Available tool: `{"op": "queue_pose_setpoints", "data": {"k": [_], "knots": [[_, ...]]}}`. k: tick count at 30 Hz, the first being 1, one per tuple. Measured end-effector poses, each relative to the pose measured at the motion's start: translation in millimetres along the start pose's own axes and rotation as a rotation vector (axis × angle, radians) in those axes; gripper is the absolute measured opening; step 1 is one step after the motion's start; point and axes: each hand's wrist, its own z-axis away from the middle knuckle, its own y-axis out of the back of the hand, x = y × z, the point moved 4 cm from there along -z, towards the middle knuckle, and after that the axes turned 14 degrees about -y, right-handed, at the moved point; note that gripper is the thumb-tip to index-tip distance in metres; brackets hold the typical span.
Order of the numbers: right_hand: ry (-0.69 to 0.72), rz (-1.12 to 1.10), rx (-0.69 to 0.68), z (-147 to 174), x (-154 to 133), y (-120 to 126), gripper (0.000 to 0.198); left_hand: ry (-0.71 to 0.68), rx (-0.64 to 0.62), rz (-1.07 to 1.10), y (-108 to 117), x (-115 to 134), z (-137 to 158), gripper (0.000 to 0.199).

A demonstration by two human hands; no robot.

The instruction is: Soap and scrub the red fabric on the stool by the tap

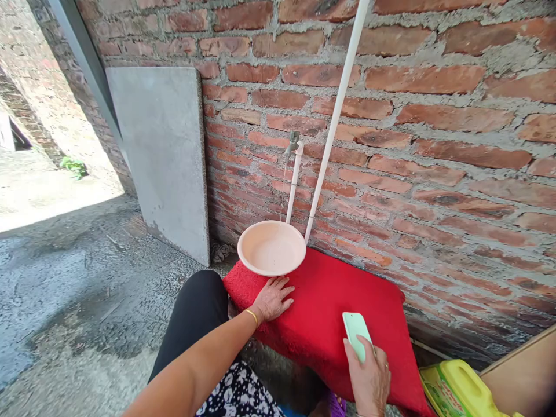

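My left hand (273, 299) lies on the red cloth (321, 289), fingers stretched out, just in front of the pale pink basin (271, 249). Whether its fingertips touch the basin is unclear. In my right hand (368, 376) is a light green smartphone (357, 331), held between thumb and fingers over the right part of the cloth. Above the basin, a tap (292, 146) on a white pipe lets a thin stream of water fall towards the basin's back rim. The basin stands upright at the cloth's far left corner.
A grey slab (163, 162) leans on the brick wall (434, 116) at the left. A long white pipe (337, 110) runs up the wall. At the lower right stand a yellow jug (463, 388) and a tan panel (523, 370). The concrete floor (87, 289) looks wet.
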Motion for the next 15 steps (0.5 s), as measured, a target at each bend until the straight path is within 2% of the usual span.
{"op": "queue_pose_setpoints", "data": {"k": [2, 6, 8, 11, 15], "knots": [[0.05, -0.036, -0.012, 6.7, -21.6, -3.4, 0.065, -0.001, 0.007, 0.003, 0.7, 0.4, -0.1, 0.044], [0.225, -0.106, -0.111, 32.3, -91.4, -16.6, 0.046, -0.006, 0.008, -0.006, 3.8, 2.0, -0.5, 0.043], [0.28, -0.104, -0.164, 41.0, -114.2, -21.2, 0.036, -0.009, 0.004, -0.015, 5.0, 2.7, -0.5, 0.042], [0.282, -0.087, -0.186, 39.4, -111.2, -22.0, 0.029, -0.009, -0.003, -0.022, 4.9, 2.6, -0.4, 0.043], [0.17, -0.051, -0.101, 19.4, -63.1, -15.0, 0.043, -0.005, -0.007, -0.01, 2.5, 0.8, 0.2, 0.044]]}}
